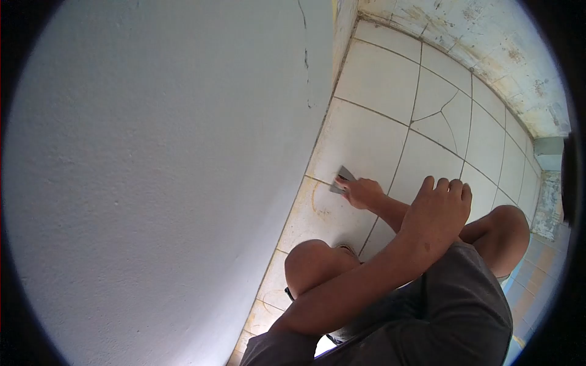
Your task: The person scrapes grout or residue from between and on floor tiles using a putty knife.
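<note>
My right hand (365, 193) is closed on a scraper (346, 173) with a flat grey metal blade, held low over the floor tiles (369, 143). Its handle is mostly hidden in the fingers. A brownish curved stain (318, 204) marks the tile just beside the blade. My left hand (444, 204) lies across my right forearm, near my right knee. Its fingers are loosely bent with small gaps between them, and nothing shows in them; the palm is hidden.
A pale plastered wall (165, 171) with a thin dark crack fills the left side. Cracks run through one floor tile (442, 113) farther off. A stained wall (488, 46) borders the floor at the upper right. My bent left knee (314, 265) is close to the left wall.
</note>
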`<move>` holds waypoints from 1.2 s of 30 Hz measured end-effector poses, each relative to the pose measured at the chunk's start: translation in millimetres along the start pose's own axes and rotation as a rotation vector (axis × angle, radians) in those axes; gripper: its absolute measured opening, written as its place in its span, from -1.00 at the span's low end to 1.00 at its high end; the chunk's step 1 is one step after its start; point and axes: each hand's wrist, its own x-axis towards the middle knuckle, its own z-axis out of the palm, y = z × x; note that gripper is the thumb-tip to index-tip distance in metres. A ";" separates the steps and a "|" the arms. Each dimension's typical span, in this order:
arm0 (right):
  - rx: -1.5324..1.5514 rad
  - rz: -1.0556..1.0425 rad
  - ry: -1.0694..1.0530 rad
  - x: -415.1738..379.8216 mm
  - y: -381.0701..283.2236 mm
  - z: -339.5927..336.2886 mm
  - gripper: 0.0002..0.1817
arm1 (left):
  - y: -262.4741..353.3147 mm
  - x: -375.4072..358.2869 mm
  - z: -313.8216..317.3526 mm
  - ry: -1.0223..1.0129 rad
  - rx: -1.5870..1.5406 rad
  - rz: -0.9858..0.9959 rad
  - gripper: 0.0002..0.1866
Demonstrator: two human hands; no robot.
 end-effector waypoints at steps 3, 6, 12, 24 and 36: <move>0.026 0.031 -0.048 -8.9 4.9 -0.3 -0.31 | 11.7 0.0 -7.7 -0.105 -0.001 -0.050 -0.58; -0.033 -0.054 0.067 40.1 -19.1 -6.8 -0.32 | 15.6 10.2 -14.6 0.077 -0.074 0.050 -0.49; 0.016 -0.028 0.034 37.1 -20.6 -5.4 -0.29 | 9.9 2.0 -12.9 0.027 -0.077 -0.003 -0.49; 0.067 -0.024 0.019 43.2 -20.7 -8.7 -0.32 | 0.1 -7.2 4.4 -0.041 0.039 -0.020 -0.48; 0.073 0.004 0.035 48.7 -28.3 -4.7 -0.31 | 26.7 5.8 5.0 -0.077 -0.042 0.031 -0.58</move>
